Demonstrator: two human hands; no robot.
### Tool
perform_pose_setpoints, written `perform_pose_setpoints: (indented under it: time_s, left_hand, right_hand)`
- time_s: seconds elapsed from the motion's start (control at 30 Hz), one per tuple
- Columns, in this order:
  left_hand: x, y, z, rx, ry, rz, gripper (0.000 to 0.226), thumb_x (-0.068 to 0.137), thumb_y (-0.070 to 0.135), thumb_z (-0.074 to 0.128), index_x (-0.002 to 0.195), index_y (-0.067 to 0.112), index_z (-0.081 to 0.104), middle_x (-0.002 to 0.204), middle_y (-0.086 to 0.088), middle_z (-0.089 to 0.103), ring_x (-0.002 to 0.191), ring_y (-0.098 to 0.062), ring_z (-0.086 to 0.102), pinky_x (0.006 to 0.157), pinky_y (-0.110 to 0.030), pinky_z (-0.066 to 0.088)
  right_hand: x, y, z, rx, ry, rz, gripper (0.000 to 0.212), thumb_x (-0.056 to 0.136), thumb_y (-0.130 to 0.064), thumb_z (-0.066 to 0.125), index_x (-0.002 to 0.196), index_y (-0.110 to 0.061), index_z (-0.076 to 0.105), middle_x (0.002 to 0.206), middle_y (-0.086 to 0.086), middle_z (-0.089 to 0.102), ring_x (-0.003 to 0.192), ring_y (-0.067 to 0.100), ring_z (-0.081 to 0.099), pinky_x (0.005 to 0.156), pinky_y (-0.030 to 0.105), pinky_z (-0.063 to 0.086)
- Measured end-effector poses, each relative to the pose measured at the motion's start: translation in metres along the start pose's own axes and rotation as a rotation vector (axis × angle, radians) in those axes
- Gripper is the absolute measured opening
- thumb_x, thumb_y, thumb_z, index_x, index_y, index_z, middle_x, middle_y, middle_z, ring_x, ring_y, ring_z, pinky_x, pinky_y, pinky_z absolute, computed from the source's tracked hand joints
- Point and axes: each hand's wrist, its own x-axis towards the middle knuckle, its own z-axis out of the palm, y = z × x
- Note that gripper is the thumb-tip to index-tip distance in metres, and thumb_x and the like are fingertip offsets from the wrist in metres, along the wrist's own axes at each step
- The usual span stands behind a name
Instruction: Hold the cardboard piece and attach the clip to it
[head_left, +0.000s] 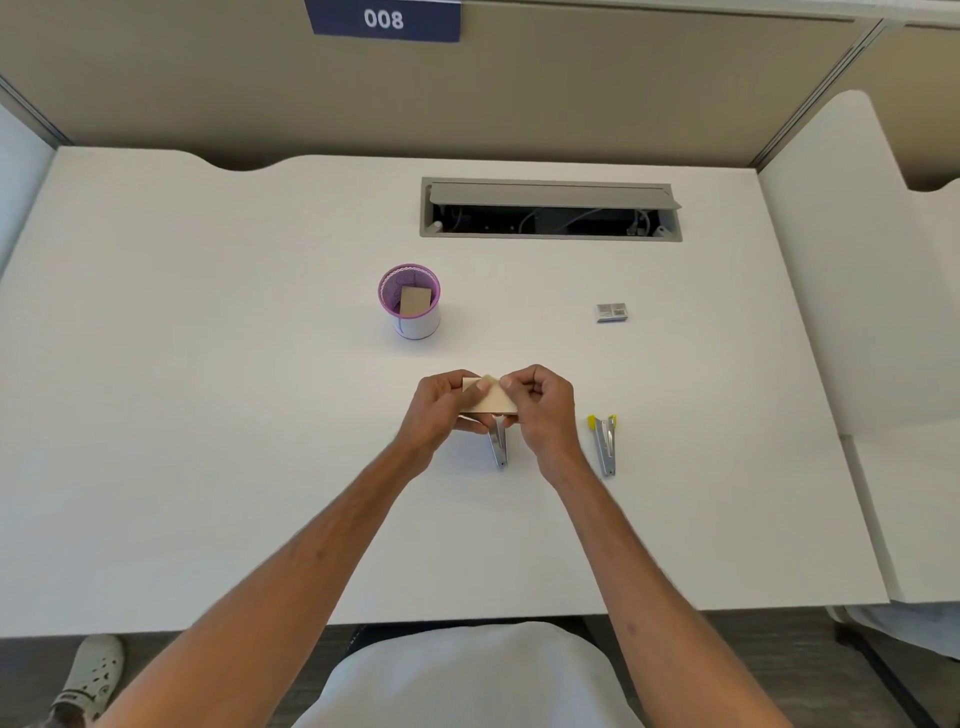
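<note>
Between both hands' fingers (488, 387) sits, seemingly, a cardboard piece (491, 400).

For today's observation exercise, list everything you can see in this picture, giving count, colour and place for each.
card: one, beige, held above the desk between both hands
staplers: two, silver; one under the hands, one with yellow tips to its right
pen cup: one, purple mesh and white, mid-desk, with a brown card inside
small box: one, grey and white, right of the pen cup
cable hatch: one, grey, open, at the back of the desk
sign: one, dark blue, reads 008, on the partition
desk: one, white
shoe: one, pale, on the floor at bottom left
left hand: holds the card's left side
right hand: pinches the card's right side
</note>
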Motion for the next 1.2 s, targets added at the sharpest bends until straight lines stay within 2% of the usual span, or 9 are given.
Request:
perform_pose_setpoints:
  time_s: [0.23,0.37,0.53,0.63,0.77,0.93,1.03,1.13,1.2]
  left_hand:
    - [0.003,0.001,0.008,-0.086,0.04,-0.032,0.028,0.108,0.03,0.067,0.107,0.005,0.08,0.095,-0.018,0.08,0.082,-0.034,0.078,0.07,-0.036,0.066]
    - [0.006,0.0,0.003,-0.11,0.007,-0.048,0.041,0.112,0.04,0.059,0.116,0.004,0.08,0.107,-0.024,0.082,0.095,-0.039,0.081,0.08,-0.045,0.068]
    - [0.008,0.001,-0.004,-0.09,-0.036,-0.087,0.046,0.114,0.045,0.054,0.122,0.007,0.078,0.114,-0.021,0.082,0.105,-0.041,0.081,0.078,-0.041,0.067]
    - [0.007,0.0,-0.008,0.013,-0.052,-0.071,0.043,0.112,0.049,0.059,0.119,0.011,0.079,0.11,-0.014,0.084,0.1,-0.034,0.083,0.078,-0.037,0.067]
    - [0.007,-0.002,-0.016,0.07,-0.044,-0.04,0.034,0.108,0.034,0.071,0.119,0.002,0.074,0.103,-0.011,0.083,0.086,-0.021,0.082,0.073,-0.033,0.066]
    - [0.01,-0.001,-0.023,0.049,0.043,-0.035,0.034,0.106,0.022,0.074,0.121,-0.008,0.07,0.098,-0.019,0.079,0.08,-0.019,0.08,0.072,-0.029,0.066]
    - [0.01,0.0,-0.027,0.022,0.124,-0.042,0.032,0.106,0.02,0.074,0.122,-0.007,0.07,0.099,-0.012,0.078,0.076,-0.018,0.079,0.071,-0.031,0.067]
    - [0.009,-0.001,-0.028,0.006,0.177,-0.046,0.032,0.103,0.02,0.077,0.126,-0.001,0.071,0.101,-0.012,0.078,0.071,-0.022,0.077,0.065,-0.031,0.066]
    - [0.01,-0.003,-0.028,0.006,0.217,-0.061,0.033,0.101,0.021,0.081,0.126,0.001,0.072,0.1,-0.011,0.078,0.066,-0.021,0.073,0.059,-0.029,0.063]
  right_hand:
    - [0.004,-0.001,0.0,-0.026,0.012,-0.022,0.013,0.101,-0.01,0.071,0.089,-0.006,0.071,0.081,0.008,0.069,0.074,0.022,0.069,0.052,0.042,0.063]
    - [0.008,-0.009,-0.003,0.028,-0.022,-0.011,0.014,0.101,-0.008,0.072,0.09,0.002,0.071,0.084,0.015,0.068,0.075,0.026,0.068,0.051,0.037,0.061]
    - [0.008,-0.012,-0.009,0.066,-0.076,0.024,0.015,0.101,-0.008,0.072,0.086,-0.006,0.073,0.085,0.013,0.069,0.073,0.021,0.069,0.054,0.034,0.062]
    - [0.007,-0.007,-0.011,0.058,-0.073,0.043,0.013,0.101,-0.009,0.072,0.089,-0.003,0.073,0.083,0.011,0.071,0.074,0.017,0.07,0.06,0.039,0.065]
    - [0.01,-0.003,-0.01,0.047,-0.042,0.053,0.015,0.1,-0.011,0.075,0.092,0.001,0.074,0.084,0.013,0.073,0.077,0.019,0.072,0.059,0.036,0.064]
    - [0.015,-0.002,-0.007,0.036,-0.127,0.096,0.015,0.104,-0.028,0.071,0.106,-0.017,0.08,0.103,0.011,0.079,0.084,0.014,0.075,0.072,0.039,0.067]
    - [0.014,0.005,-0.007,-0.093,-0.08,0.147,0.019,0.108,-0.034,0.06,0.112,-0.022,0.075,0.107,0.002,0.079,0.087,0.018,0.074,0.075,0.042,0.06]
    - [0.006,0.021,-0.008,-0.485,-0.018,0.075,0.014,0.105,-0.03,0.06,0.11,-0.024,0.07,0.108,-0.004,0.076,0.101,0.025,0.073,0.088,0.042,0.056]
    - [-0.004,0.03,-0.003,-0.724,0.018,0.035,0.018,0.103,-0.036,0.062,0.117,-0.024,0.065,0.111,-0.005,0.073,0.106,0.026,0.07,0.088,0.041,0.055]
